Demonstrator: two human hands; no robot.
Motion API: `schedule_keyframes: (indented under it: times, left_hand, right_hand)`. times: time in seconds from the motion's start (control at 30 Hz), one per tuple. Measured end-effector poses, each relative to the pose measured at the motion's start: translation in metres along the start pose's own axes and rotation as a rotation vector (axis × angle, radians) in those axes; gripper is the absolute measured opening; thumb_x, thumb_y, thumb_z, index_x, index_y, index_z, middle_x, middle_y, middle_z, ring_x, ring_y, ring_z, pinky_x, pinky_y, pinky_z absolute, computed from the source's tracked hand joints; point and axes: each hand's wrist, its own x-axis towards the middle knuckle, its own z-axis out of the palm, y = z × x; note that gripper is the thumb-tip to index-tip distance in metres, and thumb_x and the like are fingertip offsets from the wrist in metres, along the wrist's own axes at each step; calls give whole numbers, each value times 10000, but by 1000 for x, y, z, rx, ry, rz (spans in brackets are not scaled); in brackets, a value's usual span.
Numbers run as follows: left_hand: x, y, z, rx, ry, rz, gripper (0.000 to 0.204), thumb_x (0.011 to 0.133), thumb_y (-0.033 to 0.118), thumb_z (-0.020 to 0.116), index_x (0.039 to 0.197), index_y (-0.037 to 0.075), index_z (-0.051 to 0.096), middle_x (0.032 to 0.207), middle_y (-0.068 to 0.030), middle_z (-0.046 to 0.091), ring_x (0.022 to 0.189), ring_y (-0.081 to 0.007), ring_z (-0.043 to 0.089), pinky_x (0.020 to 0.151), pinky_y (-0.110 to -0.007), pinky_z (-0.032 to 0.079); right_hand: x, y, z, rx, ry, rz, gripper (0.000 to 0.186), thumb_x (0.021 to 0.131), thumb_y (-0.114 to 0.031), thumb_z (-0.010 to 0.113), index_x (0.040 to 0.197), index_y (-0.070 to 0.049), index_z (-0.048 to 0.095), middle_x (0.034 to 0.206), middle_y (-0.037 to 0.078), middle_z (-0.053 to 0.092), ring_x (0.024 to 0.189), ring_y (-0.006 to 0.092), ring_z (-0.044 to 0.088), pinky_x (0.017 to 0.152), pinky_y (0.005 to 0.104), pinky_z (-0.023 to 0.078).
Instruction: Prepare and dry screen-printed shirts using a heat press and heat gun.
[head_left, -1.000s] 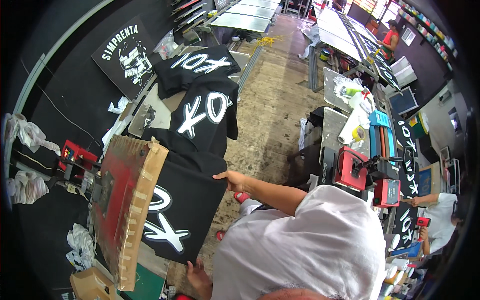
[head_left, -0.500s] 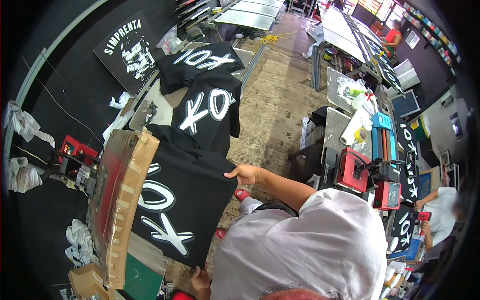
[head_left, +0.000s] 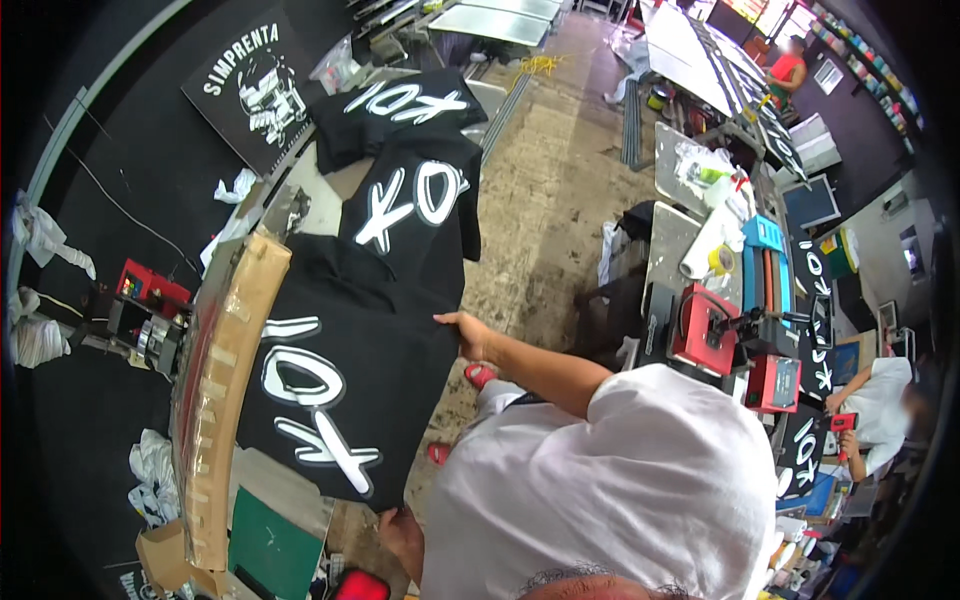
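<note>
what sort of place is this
Probably a garment-printing workshop: black garments with bold white lettering are laid out at left, a large tape-edged plate, seemingly part of a press, stands beside them, and a smaller red machine sits at right.

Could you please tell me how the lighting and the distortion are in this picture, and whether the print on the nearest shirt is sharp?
Head view: strong glare at the far windows; head view: corners fall to black, and the tan press edge looks bowed; head view: the white print on the nearest black shirt shows no obvious blur.
</note>
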Motion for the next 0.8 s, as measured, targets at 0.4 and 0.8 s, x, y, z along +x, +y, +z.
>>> schedule_keyframes:
  times: [0.4, 0.8]
  left_hand:
    - [-6, 21, 24, 69, 23, 58, 373, 744, 8, 608, 1113, -30, 654, 1116, -94, 699, 1041, -241, 638, 957, -365, 462]
    - [-20, 1, -37, 329, 96, -69, 231, 818, 39, 657, 1034, -4, 728, 1078, -170, 717, 1034, -334, 679, 930, -397, 533]
  right_hand:
    - [-21, -33, 12, -12, -245, -56, 410, 973, -223, 686, 1306, 8, 620, 1226, 106, 721, 1081, 261, 711, 1022, 430, 527]
    - [-66, -37, -115, -715, -43, 166, 353, 1010, -227, 674, 745, -5, 742, 712, 100, 723, 741, 264, 750, 681, 341, 604]
